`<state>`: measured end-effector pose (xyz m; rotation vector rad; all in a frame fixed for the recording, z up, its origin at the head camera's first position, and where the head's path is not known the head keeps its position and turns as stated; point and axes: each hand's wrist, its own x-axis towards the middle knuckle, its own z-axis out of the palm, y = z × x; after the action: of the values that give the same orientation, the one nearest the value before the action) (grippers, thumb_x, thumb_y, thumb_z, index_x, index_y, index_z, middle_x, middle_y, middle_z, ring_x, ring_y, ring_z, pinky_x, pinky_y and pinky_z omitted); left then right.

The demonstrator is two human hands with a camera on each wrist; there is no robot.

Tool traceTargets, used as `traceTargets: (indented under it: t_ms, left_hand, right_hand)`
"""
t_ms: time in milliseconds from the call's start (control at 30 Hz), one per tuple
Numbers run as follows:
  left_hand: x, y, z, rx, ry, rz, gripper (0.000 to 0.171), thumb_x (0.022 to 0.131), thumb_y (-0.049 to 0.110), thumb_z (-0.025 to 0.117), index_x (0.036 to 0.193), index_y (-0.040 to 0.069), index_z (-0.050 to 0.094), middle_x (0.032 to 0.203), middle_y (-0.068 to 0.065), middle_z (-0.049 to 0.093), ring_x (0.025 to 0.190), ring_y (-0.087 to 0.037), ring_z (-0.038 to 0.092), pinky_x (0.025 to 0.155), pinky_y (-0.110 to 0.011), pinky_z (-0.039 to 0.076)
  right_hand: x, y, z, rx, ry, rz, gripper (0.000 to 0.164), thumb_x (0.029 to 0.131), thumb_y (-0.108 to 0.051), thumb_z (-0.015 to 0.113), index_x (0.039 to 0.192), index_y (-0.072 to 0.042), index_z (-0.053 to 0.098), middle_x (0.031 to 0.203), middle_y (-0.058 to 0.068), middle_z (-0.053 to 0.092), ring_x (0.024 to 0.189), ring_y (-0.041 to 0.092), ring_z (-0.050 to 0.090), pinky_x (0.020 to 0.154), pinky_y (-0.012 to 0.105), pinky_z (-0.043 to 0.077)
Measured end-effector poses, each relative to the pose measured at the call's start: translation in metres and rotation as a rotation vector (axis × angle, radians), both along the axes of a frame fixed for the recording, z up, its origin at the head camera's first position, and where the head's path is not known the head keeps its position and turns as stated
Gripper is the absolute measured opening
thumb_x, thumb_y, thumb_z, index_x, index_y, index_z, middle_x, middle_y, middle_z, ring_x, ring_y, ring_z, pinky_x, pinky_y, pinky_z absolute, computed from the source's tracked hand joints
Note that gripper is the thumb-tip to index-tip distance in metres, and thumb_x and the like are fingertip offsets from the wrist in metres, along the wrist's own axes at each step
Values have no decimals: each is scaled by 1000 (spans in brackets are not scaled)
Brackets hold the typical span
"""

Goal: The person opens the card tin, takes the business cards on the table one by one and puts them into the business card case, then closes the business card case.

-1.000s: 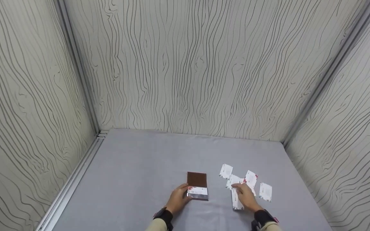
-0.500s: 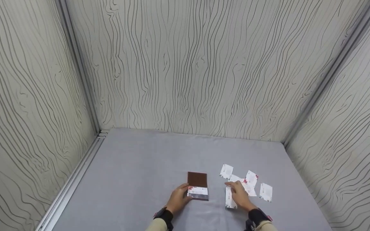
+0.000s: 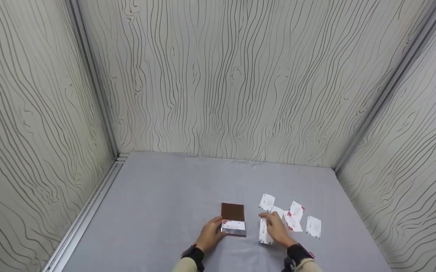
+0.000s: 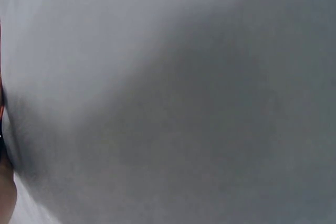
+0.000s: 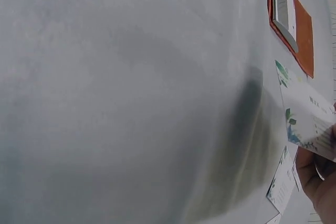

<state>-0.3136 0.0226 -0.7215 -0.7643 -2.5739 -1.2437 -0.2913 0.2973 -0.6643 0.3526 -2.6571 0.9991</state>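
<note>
Pale walls (image 3: 221, 83) printed with dark wavy grain rise on three sides beyond my fingers; under my hands spreads a grey, cloth-covered surface (image 3: 165, 200), lightly creased near me.

My left hand (image 3: 209, 235) grips the left edge of a brown card holder (image 3: 232, 211), the thumb at the near end and the fingers farther up that side; the holder lies unfolded just to the right of those fingers, its bare brown flap on the far side and a printed card (image 3: 233, 224) with red marks showing in the nearer half.

My right hand (image 3: 277, 229) pinches a white card (image 5: 306, 116) with green and blue leaves at its corners; from above, the card hangs to the left of and nearer me than those fingertips, its long axis running away from me; the printed card in the holder lies crosswise to that, so the two are about a quarter turn apart; I cannot tell whether the pinched card touches the surface.

From my right fingers the holder lies to the left, near but not touching the pinched card, with a strip of cloth between; my left hand is the nearer one to it.

Beyond and to the right of my right fingers lie loose cards (image 3: 296, 209), some overlapping; one single card (image 3: 313, 226) sits farthest right, well apart from the fingers.
</note>
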Motion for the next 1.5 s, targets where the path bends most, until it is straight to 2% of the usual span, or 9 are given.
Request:
traceTargets:
  t_ms: [333, 467, 633, 733, 833, 1033, 1133, 1200, 1500]
  left_hand:
    - [2, 0, 2, 4, -25, 7, 43, 83, 8, 77, 120, -10, 64, 128, -23, 61, 119, -39, 57, 103, -47, 46]
    - [2, 0, 2, 5, -25, 12, 42, 83, 8, 77, 119, -9, 64, 128, -23, 61, 119, -39, 57, 103, -47, 46]
    - [2, 0, 2, 13, -40, 13, 42, 83, 8, 77, 119, -9, 65, 129, -23, 60, 120, -40, 57, 104, -48, 45]
    - [2, 0, 3, 14, -44, 12, 41, 83, 8, 77, 119, -9, 65, 129, -22, 60, 120, -40, 56, 104, -48, 45]
    - [3, 0, 3, 7, -44, 14, 42, 83, 8, 77, 120, -8, 65, 129, -22, 60, 121, -39, 56, 104, -49, 45]
    - [2, 1, 2, -4, -66, 21, 43, 84, 10, 76, 121, -8, 64, 130, -21, 60, 122, -38, 56, 105, -49, 44]
    - [1, 1, 0, -9, -64, 25, 42, 84, 10, 76, 121, -7, 64, 130, -20, 60, 122, -38, 56, 105, -47, 44]
    - [0, 1, -1, -8, -48, 24, 42, 84, 10, 76, 120, -7, 65, 129, -20, 61, 121, -37, 56, 104, -47, 45]
    - [0, 1, -3, 9, -10, 14, 41, 83, 8, 77, 119, -8, 66, 128, -21, 61, 119, -38, 58, 103, -47, 47]
  right_hand:
    - [-1, -7, -2, -54, 46, 82, 32, 84, 20, 49, 106, 5, 66, 101, 16, 63, 96, 39, 60, 87, 48, 51]
    - [-2, -7, -1, -83, 50, 100, 32, 84, 21, 49, 107, 7, 66, 104, 20, 65, 100, 42, 60, 89, 51, 51]
    - [-4, -8, -2, -167, 41, 113, 26, 84, 18, 51, 105, 9, 65, 102, 24, 66, 93, 40, 61, 82, 44, 54]
    - [-6, -10, -2, -215, -16, 89, 24, 85, 16, 54, 105, 10, 65, 99, 23, 66, 87, 34, 61, 76, 32, 51]
    - [-6, -15, 2, -260, -60, 69, 23, 85, 16, 56, 106, 11, 64, 96, 22, 65, 83, 32, 60, 72, 26, 48]
    - [4, -35, 30, -350, -95, 77, 20, 84, 19, 55, 103, 18, 60, 88, 31, 62, 80, 43, 60, 69, 27, 52]
    - [7, -42, 38, -361, -119, 66, 20, 84, 18, 56, 103, 19, 59, 88, 32, 61, 80, 42, 60, 70, 25, 51]
    - [6, -44, 36, -375, -131, 57, 20, 84, 18, 57, 103, 18, 60, 88, 31, 62, 81, 40, 61, 70, 24, 50]
    - [-16, -38, -3, -451, -151, 75, 21, 83, 14, 63, 104, 12, 61, 85, 20, 65, 78, 24, 62, 69, 21, 50]
